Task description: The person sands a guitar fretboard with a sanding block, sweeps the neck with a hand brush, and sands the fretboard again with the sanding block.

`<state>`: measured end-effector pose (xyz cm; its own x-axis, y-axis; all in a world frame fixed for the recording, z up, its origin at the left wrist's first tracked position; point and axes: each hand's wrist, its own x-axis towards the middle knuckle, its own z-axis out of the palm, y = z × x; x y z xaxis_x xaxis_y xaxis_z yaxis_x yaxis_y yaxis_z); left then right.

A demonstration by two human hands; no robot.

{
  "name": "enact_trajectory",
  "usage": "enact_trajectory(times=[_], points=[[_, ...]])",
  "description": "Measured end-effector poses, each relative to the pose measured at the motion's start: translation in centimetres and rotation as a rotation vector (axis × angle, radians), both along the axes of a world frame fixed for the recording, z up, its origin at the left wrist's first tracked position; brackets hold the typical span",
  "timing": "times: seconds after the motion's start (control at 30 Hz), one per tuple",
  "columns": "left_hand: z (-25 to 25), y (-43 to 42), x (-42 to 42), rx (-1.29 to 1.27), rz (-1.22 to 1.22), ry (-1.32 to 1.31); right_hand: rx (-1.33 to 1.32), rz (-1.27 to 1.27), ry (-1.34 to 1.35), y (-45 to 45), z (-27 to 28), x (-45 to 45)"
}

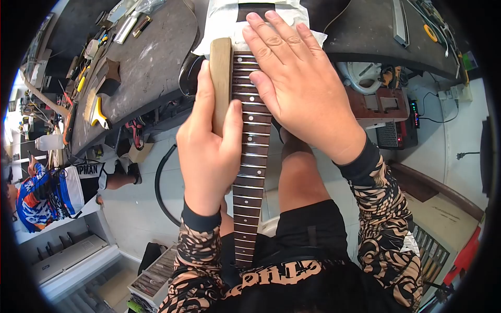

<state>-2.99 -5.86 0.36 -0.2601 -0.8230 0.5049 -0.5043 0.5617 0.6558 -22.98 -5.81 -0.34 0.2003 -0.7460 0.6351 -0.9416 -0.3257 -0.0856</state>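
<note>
A guitar neck with a dark fretboard (249, 182) and metal frets runs from the bench edge toward my lap. My left hand (210, 151) grips a wooden block (222, 78), thumb and fingers on its two sides, along the left edge of the upper fretboard. My right hand (308, 91) lies flat, fingers stretched forward, over the fretboard's upper right edge and the white covering (219, 21) on the guitar body. Nothing shows in its fingers; what lies under the palm is hidden.
The dark workbench (156, 57) holds a yellow-handled brush (98, 112) and several tools at the left, and a metal bar (400, 23) at the right. Another person (47, 193) is at the far left. A black hose (159, 182) lies on the floor.
</note>
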Motion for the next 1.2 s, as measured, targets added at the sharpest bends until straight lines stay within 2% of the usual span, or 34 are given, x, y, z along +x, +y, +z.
enact_trajectory(times=[0.1,0.13,0.23,0.27,0.3,0.43,0.67,0.77,0.83,0.87,0.97,1.13,1.2], points=[[2.2,-2.3,-1.9,0.064,0.051,-0.079,-0.006,-0.013,0.041,0.0,0.0,0.0],[1.9,-3.1,-2.0,0.097,0.032,-0.006,0.075,0.029,0.1,0.9,2.7,-0.3],[0.7,-1.2,-0.7,0.015,0.023,-0.022,0.113,0.05,0.098,0.8,2.8,-0.5],[0.5,-0.7,-0.4,-0.002,0.015,-0.02,0.004,0.006,0.003,0.0,0.9,0.3],[0.3,-0.2,-0.1,-0.018,0.008,-0.019,0.005,-0.007,0.004,0.0,0.1,-0.1],[1.3,-3.4,-2.1,0.011,0.014,0.029,0.058,-0.008,0.022,0.3,0.3,0.3],[1.1,-1.2,-1.3,-0.016,0.018,-0.027,0.094,0.004,-0.025,0.3,0.4,0.1],[1.4,-4.0,-2.2,-0.03,0.03,-0.027,0.047,0.03,0.106,0.8,2.4,-0.3],[0.8,-4.5,-2.2,-0.05,0.015,0.005,0.071,0.02,0.069,0.6,1.9,-0.3],[1.1,-4.3,-2.2,0.017,0.004,0.043,0.083,0.003,0.042,0.5,0.9,0.0],[1.8,-4.1,-2.0,-0.028,0.03,-0.046,0.089,-0.014,0.019,0.3,0.5,0.1],[0.4,-3.4,-1.1,-0.06,-0.042,0.052,0.088,-0.016,-0.003,0.4,0.5,0.0],[0.7,-2.8,-1.3,0.076,0.0,0.051,0.089,-0.01,-0.005,0.4,0.4,0.0]])
